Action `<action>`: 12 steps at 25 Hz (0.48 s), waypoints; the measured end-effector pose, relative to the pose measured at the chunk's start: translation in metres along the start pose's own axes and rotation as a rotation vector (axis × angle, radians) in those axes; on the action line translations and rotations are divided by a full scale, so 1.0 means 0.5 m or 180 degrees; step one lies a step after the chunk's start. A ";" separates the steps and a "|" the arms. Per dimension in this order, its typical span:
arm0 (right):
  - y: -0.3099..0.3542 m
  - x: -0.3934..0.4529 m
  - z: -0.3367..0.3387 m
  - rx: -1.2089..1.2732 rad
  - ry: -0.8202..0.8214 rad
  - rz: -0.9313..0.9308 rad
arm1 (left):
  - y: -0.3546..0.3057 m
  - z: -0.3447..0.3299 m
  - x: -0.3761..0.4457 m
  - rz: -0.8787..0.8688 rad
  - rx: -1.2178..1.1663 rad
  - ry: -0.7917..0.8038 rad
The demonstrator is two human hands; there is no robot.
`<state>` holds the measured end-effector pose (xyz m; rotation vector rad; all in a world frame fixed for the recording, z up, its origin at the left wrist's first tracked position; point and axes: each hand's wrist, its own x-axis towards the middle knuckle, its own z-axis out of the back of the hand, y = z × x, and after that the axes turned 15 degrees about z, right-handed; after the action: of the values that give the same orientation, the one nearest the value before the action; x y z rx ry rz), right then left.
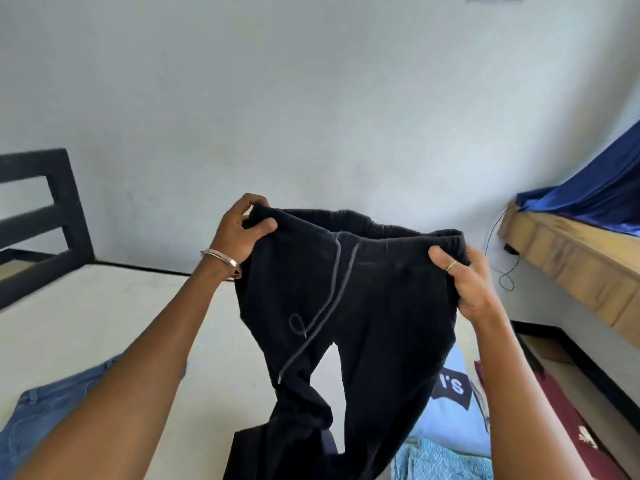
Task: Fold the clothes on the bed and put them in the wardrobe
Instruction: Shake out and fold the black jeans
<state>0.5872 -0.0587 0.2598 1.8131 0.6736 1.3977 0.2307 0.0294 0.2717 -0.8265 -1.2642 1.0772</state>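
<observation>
A pair of black drawstring trousers hangs in the air above the bed, waistband up and legs trailing down. My left hand grips the waistband's left corner, and my right hand grips the right corner. Grey drawstrings dangle down the front. Blue jeans lie on the mattress at the lower left. A light blue T-shirt with a dark logo, a turquoise patterned garment and a maroon cloth lie at the lower right, partly hidden by the trousers.
A black bed frame headboard stands at the left against the pale wall. At the right a wooden ledge carries a blue cloth, and a thin black cable hangs beside it.
</observation>
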 end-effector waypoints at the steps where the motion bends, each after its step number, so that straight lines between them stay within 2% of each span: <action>1: 0.019 0.005 0.006 0.0144 -0.0046 -0.0060 | -0.023 0.006 -0.004 0.0136 -0.0177 0.0250; 2: 0.023 0.016 0.003 0.0180 -0.0187 -0.0193 | -0.035 0.010 -0.002 0.0352 -0.0235 0.0450; 3: 0.021 0.026 -0.010 -0.0006 -0.0358 -0.0318 | -0.037 0.008 0.005 0.0621 -0.0034 0.0400; 6: 0.004 0.035 -0.086 -0.1566 -0.0959 -0.0579 | -0.038 -0.042 0.002 0.1315 0.1306 -0.0648; 8: 0.024 0.014 -0.157 -0.2174 -0.1194 -0.0649 | -0.068 -0.092 -0.024 0.1419 0.1456 -0.1057; 10: 0.048 -0.002 -0.213 -0.2117 -0.0970 -0.0545 | -0.104 -0.136 -0.043 0.1274 0.1223 -0.1072; 12: 0.067 -0.007 -0.252 -0.1857 -0.0420 -0.0368 | -0.140 -0.177 -0.059 0.1107 0.0914 -0.0743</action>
<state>0.4637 -0.0517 0.3019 1.3624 0.2553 1.2224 0.3303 -0.0134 0.3142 -0.7294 -1.1419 1.6321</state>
